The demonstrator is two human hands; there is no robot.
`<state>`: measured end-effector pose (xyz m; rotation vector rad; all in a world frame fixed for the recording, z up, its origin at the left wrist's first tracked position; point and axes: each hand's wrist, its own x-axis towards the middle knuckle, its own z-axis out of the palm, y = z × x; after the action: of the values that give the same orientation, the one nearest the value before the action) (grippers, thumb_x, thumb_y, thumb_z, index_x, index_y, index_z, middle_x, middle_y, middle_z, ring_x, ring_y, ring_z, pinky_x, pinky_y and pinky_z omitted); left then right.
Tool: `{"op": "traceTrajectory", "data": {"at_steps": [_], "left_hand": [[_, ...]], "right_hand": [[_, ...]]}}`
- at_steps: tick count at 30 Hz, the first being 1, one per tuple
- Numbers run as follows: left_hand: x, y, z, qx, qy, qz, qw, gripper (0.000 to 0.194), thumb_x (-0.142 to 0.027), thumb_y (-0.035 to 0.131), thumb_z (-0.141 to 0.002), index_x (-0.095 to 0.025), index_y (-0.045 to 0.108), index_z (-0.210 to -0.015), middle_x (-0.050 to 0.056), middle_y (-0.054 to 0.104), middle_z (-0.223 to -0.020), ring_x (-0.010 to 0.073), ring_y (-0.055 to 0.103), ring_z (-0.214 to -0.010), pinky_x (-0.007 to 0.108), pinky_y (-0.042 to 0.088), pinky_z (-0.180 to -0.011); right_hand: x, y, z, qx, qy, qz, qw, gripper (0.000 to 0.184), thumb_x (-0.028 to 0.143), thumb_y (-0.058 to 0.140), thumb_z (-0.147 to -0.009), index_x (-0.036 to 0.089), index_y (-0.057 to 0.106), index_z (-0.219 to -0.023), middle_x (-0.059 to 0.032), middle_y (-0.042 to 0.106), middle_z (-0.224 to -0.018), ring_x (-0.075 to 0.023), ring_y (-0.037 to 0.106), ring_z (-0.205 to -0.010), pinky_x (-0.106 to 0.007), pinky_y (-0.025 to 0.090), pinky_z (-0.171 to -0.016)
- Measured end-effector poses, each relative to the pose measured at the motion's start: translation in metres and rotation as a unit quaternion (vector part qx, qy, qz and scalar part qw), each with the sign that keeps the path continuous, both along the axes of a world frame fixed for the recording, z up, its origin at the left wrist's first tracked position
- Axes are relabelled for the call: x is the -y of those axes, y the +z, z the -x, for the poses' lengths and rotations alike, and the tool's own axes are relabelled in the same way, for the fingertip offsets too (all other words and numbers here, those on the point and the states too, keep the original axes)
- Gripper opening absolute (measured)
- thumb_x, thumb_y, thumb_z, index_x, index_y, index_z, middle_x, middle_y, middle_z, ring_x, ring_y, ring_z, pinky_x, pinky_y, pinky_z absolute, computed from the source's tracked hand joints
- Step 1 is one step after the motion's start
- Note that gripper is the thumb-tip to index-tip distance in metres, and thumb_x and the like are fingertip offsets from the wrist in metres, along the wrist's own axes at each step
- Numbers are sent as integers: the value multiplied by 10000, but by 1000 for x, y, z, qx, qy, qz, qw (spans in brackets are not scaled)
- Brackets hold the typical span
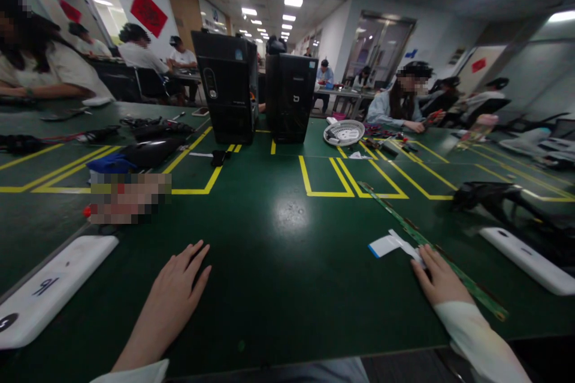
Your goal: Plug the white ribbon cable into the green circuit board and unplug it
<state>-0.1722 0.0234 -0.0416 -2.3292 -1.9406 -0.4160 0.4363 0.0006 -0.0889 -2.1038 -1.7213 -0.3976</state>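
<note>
My left hand (173, 290) lies flat on the green table (287, 251), fingers stretched out and slightly apart, holding nothing. My right hand (438, 278) rests near a long narrow green circuit board strip (431, 245) that runs diagonally across the table. Its fingertips touch the end of a white flat ribbon cable with a blue tip (390, 243); the fingers look curled onto it. The strip passes just right of that hand.
White plastic casings lie at the left (49, 290) and right (530, 257). Two black computer towers (229, 87) (290, 96) stand at the back, a white basket (345, 131) beside them. Black parts lie at left (148, 152) and right (489, 197). Several other people sit at the tables around.
</note>
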Motion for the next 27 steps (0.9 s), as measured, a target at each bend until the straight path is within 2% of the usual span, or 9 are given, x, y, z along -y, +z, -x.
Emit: {"op": "traceTrajectory", "data": {"at_steps": [3,7,12,16,18,20,23,27], "left_hand": [[-1,-2,1,2,-3,-9,1000,590,-502,316,-914,-144,529,-1332,156,519,-1395,323,509,-1258,534,386,-1052],[-2,-3,1,5,-8,-26,1000,593,-490,298,-918,-125,549,-1312,167,531,-1380,326,517,-1249,522,401,-1042],[-2,-5,2,5,-6,-17,1000,596,-494,315,-906,-133,544,-1321,158,528,-1387,329,517,-1247,526,391,-1049],[-2,-4,2,10,4,-3,1000,591,-487,319,-901,-146,532,-1334,145,510,-1408,316,508,-1259,514,378,-1062],[-2,-4,3,14,7,4,1000,591,-493,327,-896,-158,524,-1342,138,501,-1418,311,498,-1270,513,373,-1066],[-1,-4,3,17,9,8,1000,593,-498,328,-896,-164,517,-1348,132,494,-1425,308,488,-1280,515,366,-1071],[0,-5,4,15,10,6,1000,602,-502,313,-903,-156,506,-1356,134,486,-1431,305,485,-1283,516,350,-1083],[0,-6,5,12,9,1,1000,597,-507,312,-907,-163,511,-1353,131,488,-1430,307,484,-1284,518,347,-1086]], "right_hand": [[-23,10,-4,16,-48,48,998,673,531,319,-864,46,591,-1243,-204,526,-1353,-346,506,-1240,-502,405,-1054],[-58,33,-6,16,-102,131,986,646,441,330,-869,-14,562,-1263,-219,485,-1388,-321,439,-1302,-447,354,-1093],[-95,52,-18,11,-134,136,982,545,378,357,-881,29,612,-1214,-214,538,-1336,-310,489,-1250,-419,416,-1031],[-118,60,-22,-4,-178,141,974,529,385,344,-883,57,648,-1165,-225,580,-1267,-362,577,-1100,-484,495,-874],[-125,61,-21,-10,-204,141,969,546,407,343,-881,53,645,-1167,-250,586,-1234,-402,585,-1050,-535,499,-805],[-127,60,-21,-12,-215,137,967,562,427,342,-886,66,618,-1217,-254,566,-1256,-421,563,-1075,-567,484,-802],[-124,57,-27,-14,-198,143,969,557,452,340,-901,134,579,-1291,-198,515,-1352,-396,518,-1162,-568,463,-873],[-121,54,-40,-20,-174,161,971,543,478,345,-909,178,581,-1295,-137,477,-1414,-359,489,-1225,-540,457,-931]]}}
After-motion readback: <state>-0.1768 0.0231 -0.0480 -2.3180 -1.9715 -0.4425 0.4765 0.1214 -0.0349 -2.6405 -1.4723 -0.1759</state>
